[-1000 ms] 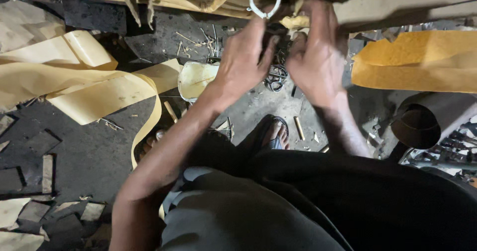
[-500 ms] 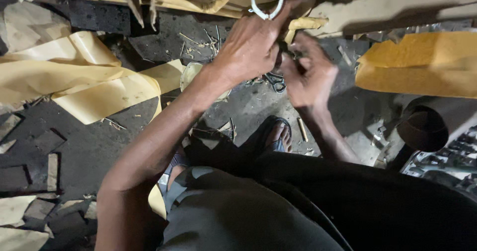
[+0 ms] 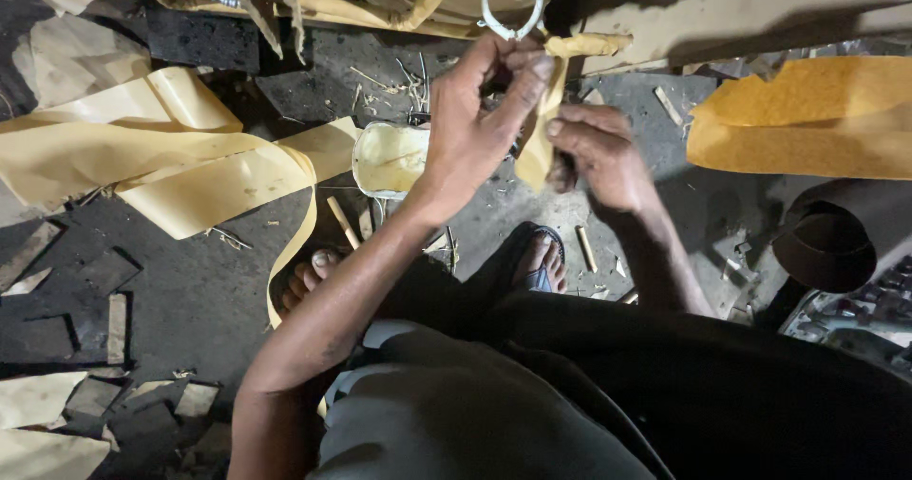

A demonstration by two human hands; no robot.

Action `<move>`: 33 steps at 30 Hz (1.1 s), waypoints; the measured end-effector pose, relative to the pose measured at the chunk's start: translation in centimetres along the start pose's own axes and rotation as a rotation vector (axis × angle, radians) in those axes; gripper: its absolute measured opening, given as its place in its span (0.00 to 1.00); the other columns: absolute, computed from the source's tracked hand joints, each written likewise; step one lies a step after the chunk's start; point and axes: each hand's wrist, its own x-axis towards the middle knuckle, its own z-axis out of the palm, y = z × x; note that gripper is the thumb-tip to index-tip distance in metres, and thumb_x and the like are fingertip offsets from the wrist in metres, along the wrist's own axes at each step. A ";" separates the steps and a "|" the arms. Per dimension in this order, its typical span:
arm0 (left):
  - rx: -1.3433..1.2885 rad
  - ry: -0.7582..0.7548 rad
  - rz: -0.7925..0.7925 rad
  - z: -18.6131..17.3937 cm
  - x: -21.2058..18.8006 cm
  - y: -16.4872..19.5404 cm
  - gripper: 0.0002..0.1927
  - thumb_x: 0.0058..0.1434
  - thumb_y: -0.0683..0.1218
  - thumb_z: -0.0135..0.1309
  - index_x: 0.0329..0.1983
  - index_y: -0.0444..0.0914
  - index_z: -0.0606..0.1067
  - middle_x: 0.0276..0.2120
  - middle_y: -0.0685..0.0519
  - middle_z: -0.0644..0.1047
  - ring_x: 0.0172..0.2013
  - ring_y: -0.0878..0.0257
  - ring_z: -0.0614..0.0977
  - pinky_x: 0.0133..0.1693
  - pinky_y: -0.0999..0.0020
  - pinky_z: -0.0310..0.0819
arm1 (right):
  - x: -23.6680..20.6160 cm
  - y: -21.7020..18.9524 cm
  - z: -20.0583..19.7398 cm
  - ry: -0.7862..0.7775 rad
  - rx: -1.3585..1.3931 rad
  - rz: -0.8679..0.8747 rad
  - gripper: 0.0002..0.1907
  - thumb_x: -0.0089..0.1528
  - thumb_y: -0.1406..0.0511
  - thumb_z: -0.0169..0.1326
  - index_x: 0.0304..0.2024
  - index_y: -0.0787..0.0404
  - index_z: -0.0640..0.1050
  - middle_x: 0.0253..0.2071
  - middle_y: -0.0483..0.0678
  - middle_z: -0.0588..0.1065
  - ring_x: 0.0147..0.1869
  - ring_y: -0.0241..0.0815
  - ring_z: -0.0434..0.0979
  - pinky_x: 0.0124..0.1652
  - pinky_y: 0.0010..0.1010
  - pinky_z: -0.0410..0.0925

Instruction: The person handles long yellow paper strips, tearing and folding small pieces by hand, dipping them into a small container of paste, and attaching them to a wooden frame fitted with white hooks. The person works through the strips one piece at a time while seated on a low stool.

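Wide yellow sheet strips (image 3: 190, 171) curl over the dark floor (image 3: 180, 290) at the left, with a small pale container (image 3: 389, 160) near the middle. The left hand (image 3: 475, 124) is raised, its thumb and fingertips pressed together on the upper end of a narrow yellow strip (image 3: 540, 133), just below a white wire loop (image 3: 511, 15). The strip's long axis runs nearly upright, down and slightly left. The right hand (image 3: 598, 157), just to its right and lower, closes on the strip's lower end. Another yellow sheet (image 3: 807, 119) lies far right.
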 end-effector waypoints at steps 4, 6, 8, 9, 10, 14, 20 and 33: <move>-0.185 -0.018 -0.237 0.6 -0.3 -1.0 0.18 0.66 0.47 0.61 0.54 0.32 0.74 0.39 0.51 0.84 0.36 0.69 0.83 0.37 0.73 0.79 | 1.1 2.8 -0.6 -0.016 0.433 0.006 0.10 0.63 0.65 0.58 0.43 0.66 0.80 0.36 0.46 0.77 0.38 0.35 0.76 0.39 0.25 0.69; -0.329 -0.139 -0.317 0.3 -0.4 -1.5 0.22 0.65 0.46 0.64 0.58 0.33 0.74 0.37 0.51 0.82 0.36 0.69 0.83 0.41 0.73 0.82 | 1.7 3.8 -0.9 -0.047 0.475 0.050 0.09 0.65 0.66 0.59 0.44 0.66 0.79 0.36 0.44 0.75 0.39 0.34 0.74 0.41 0.26 0.69; -0.391 -0.199 -0.357 0.0 -0.2 -1.8 0.19 0.67 0.45 0.64 0.56 0.30 0.78 0.38 0.51 0.82 0.36 0.69 0.79 0.39 0.72 0.76 | 2.0 4.1 -1.0 -0.078 0.424 0.117 0.09 0.66 0.63 0.58 0.42 0.64 0.79 0.32 0.45 0.75 0.34 0.36 0.75 0.32 0.28 0.70; -0.420 -0.227 -0.374 -0.2 -0.1 -1.9 0.17 0.69 0.45 0.64 0.55 0.28 0.81 0.38 0.51 0.82 0.36 0.70 0.77 0.39 0.72 0.73 | 1.9 3.9 -1.0 -0.096 0.397 0.148 0.10 0.67 0.62 0.58 0.41 0.63 0.79 0.31 0.45 0.76 0.31 0.37 0.76 0.28 0.29 0.70; -0.280 -0.230 -0.349 -0.3 0.0 -2.0 0.15 0.68 0.45 0.64 0.53 0.30 0.81 0.36 0.51 0.82 0.33 0.67 0.77 0.37 0.71 0.73 | 1.7 3.5 -1.1 -0.097 0.157 0.149 0.10 0.67 0.62 0.57 0.41 0.63 0.80 0.31 0.46 0.77 0.31 0.38 0.78 0.27 0.28 0.72; 0.285 -0.069 0.044 -0.7 -0.7 -1.3 0.17 0.65 0.44 0.61 0.55 0.35 0.75 0.38 0.50 0.81 0.36 0.63 0.81 0.40 0.69 0.76 | -0.8 0.4 -1.0 0.189 -0.625 -0.260 0.06 0.65 0.69 0.56 0.44 0.64 0.80 0.38 0.51 0.80 0.34 0.41 0.82 0.27 0.27 0.73; 0.730 0.007 0.277 -1.8 -3.0 0.6 0.12 0.69 0.39 0.58 0.55 0.38 0.75 0.42 0.50 0.81 0.35 0.62 0.82 0.39 0.64 0.77 | -0.2 -4.0 1.5 0.491 -1.064 -1.182 0.18 0.61 0.78 0.57 0.55 0.71 0.77 0.55 0.64 0.74 0.57 0.59 0.80 0.46 0.32 0.82; 0.983 0.087 0.798 -5.9 -1.5 4.2 0.13 0.75 0.42 0.57 0.61 0.38 0.74 0.49 0.50 0.80 0.53 0.56 0.82 0.59 0.56 0.79 | 1.3 -5.8 2.9 0.421 -1.008 -1.054 0.12 0.62 0.78 0.62 0.47 0.70 0.76 0.52 0.55 0.72 0.46 0.45 0.79 0.40 0.28 0.76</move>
